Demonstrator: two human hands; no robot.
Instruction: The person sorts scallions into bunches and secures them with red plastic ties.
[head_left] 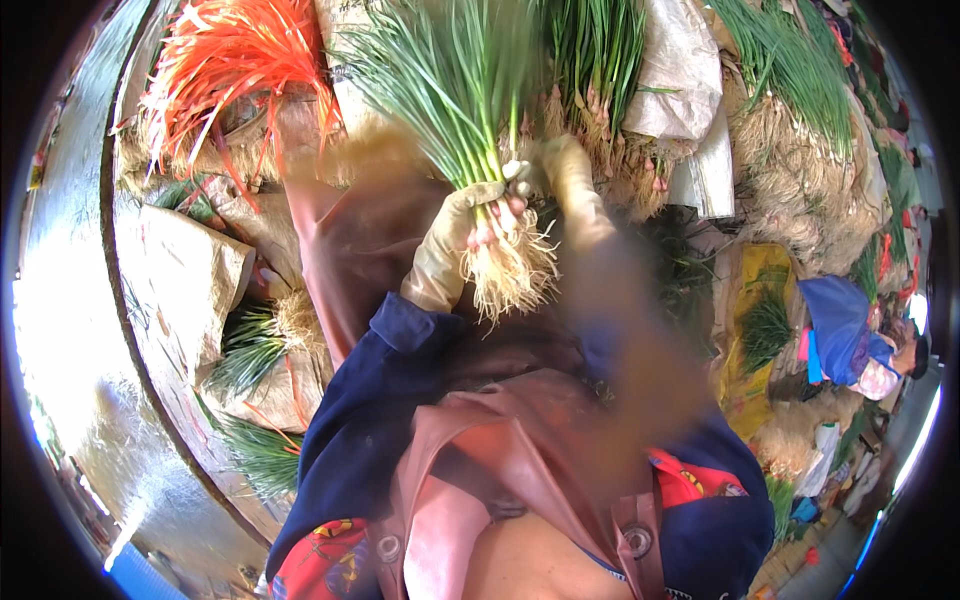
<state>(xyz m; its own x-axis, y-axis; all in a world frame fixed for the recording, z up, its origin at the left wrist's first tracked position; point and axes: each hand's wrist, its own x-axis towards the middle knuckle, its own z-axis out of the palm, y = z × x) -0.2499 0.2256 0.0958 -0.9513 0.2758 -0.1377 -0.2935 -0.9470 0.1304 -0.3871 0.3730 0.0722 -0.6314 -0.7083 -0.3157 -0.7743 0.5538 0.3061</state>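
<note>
A bunch of green onions [458,120] stands upright in front of me, leaves up, with pinkish-white bulbs and pale stringy roots hanging below. Around its lower stalks closes my left hand [440,245], in a cream glove. My right hand [570,180], also gloved, is just right of the bunch, near the roots of loose green onions [597,60] lying beyond. Motion smears its fingers, so I cannot make out whether it holds anything. A brown blur covers part of my right forearm.
Orange-red plastic strips [235,60] lie in a heap at the far left. More green onions [790,75] are piled at the far right. Smaller bunches [250,350] rest by sacking [180,280] on my left. A person in blue [845,330] is at the right.
</note>
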